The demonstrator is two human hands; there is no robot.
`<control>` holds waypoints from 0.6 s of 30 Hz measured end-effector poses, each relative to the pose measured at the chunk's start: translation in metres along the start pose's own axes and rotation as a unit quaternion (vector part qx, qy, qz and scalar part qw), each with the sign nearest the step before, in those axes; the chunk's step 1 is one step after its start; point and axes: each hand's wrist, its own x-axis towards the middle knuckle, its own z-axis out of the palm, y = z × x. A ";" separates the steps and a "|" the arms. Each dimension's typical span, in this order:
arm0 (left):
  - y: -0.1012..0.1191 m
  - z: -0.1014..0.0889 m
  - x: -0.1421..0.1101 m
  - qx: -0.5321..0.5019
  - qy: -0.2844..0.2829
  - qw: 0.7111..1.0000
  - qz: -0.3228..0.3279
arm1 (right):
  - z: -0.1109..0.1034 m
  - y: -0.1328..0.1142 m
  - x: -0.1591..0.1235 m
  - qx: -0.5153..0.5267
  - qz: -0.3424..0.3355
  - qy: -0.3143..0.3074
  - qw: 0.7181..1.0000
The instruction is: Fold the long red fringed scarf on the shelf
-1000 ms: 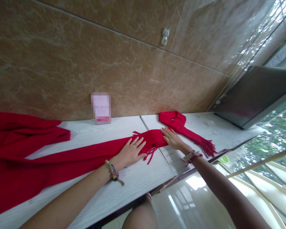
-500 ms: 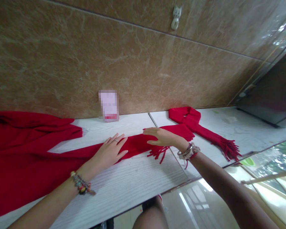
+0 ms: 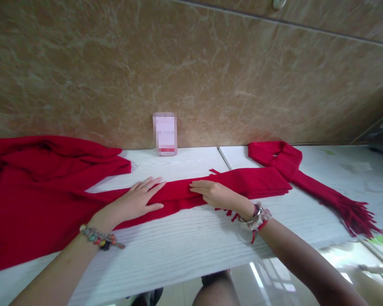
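A long red scarf (image 3: 242,180) lies across the white tabletop (image 3: 178,250), folded in layers at its right part, with bits of fringe showing at both edges near my right hand. My left hand (image 3: 137,202) rests flat on the narrow strip of it, fingers spread and thumb apart. To the right, my right hand (image 3: 213,194) presses on the same strip, fingers stretched out and close together. At the left the cloth widens into a broad, rumpled red spread (image 3: 28,212).
Another red scarf (image 3: 292,165), looped and with a fringed tail, lies at the right by the wall. A blurred pink-white card or packet (image 3: 166,134) leans on the brown marbled wall (image 3: 115,76). A seam (image 3: 224,158) crosses the tabletop. Part of a leg shows below the front edge.
The view has shifted, so the wall things appear farther right. Both hands have slid left along the scarf, and more of its folded right end shows.
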 end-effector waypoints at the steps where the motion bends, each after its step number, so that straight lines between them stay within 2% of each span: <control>1: -0.003 0.001 0.000 0.000 -0.006 1.000 -0.010 | 0.001 0.001 -0.001 0.009 -0.001 -0.002 1.000; 5: -0.018 -0.002 0.001 0.045 0.033 0.998 -0.028 | 0.003 0.006 -0.002 0.044 -0.003 -0.009 0.999; 7: -0.020 -0.005 0.002 0.072 0.061 0.996 -0.005 | 0.004 0.008 -0.001 0.051 0.004 -0.002 0.999; 13: -0.004 -0.025 -0.006 0.116 0.100 0.985 0.085 | 0.003 0.007 0.000 0.074 0.015 0.019 0.997; 18: 0.007 -0.043 -0.021 0.105 0.129 0.982 0.091 | -0.005 0.005 -0.005 0.134 0.035 0.073 0.988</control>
